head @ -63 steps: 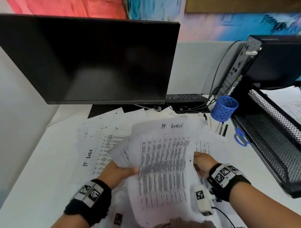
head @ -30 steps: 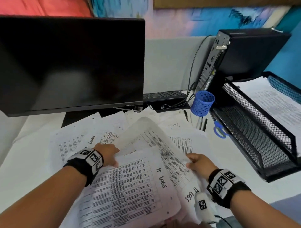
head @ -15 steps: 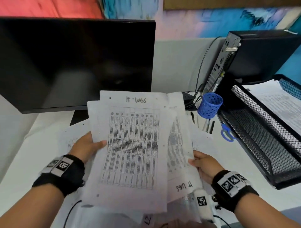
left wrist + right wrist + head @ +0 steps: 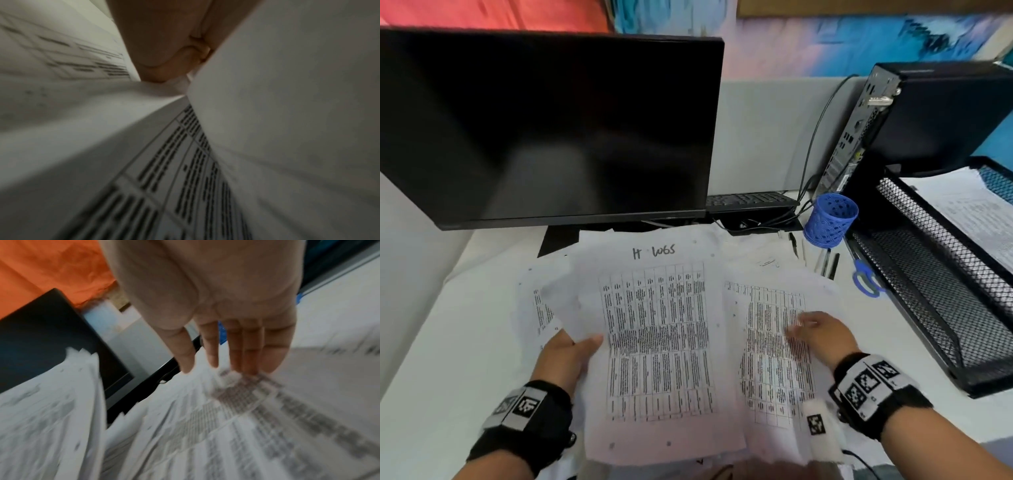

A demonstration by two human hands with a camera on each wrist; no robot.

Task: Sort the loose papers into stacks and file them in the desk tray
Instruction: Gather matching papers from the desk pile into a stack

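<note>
A person at an office worktop (image 4: pixel 424 359) is sorting printed log sheets, with the left hand (image 4: pixel 566 356) pinching a gathered stack (image 4: pixel 657 342) at its 9 o'clock edge, thumb on top and the other fingers hidden beneath. The top sheet is carrying a handwritten heading above a dense table. The left wrist view is showing the thumb (image 4: pixel 164 48) clamped against the paper. The right hand (image 4: pixel 822 335) is hovering flat over a loose sheet (image 4: pixel 774 346) lying at 3 o'clock of the stack, its fingers (image 4: pixel 246 350) straight, together and grasping nothing, the tips at or just above the print; blur is making contact hard to judge. More papers are lying fanned across the worktop under both hands, in front of a dark monitor (image 4: pixel 551 130). The black mesh desk tray (image 4: pixel 935 301) is sitting at 3 o'clock, well apart from the stack, with some sheets already in its upper tier (image 4: pixel 969 212). A blue pen cup (image 4: pixel 831 219) and scissors (image 4: pixel 864 277) are lying between papers and tray.

The paper is likely light, limp and slippery sheet against sheet, so the uneven edges will probably need squaring. A single flat sheet is best slid to an edge or lifted by a corner, while a stack is better gripped along a long side, supported underneath so that it does not sag or shed pages.
</note>
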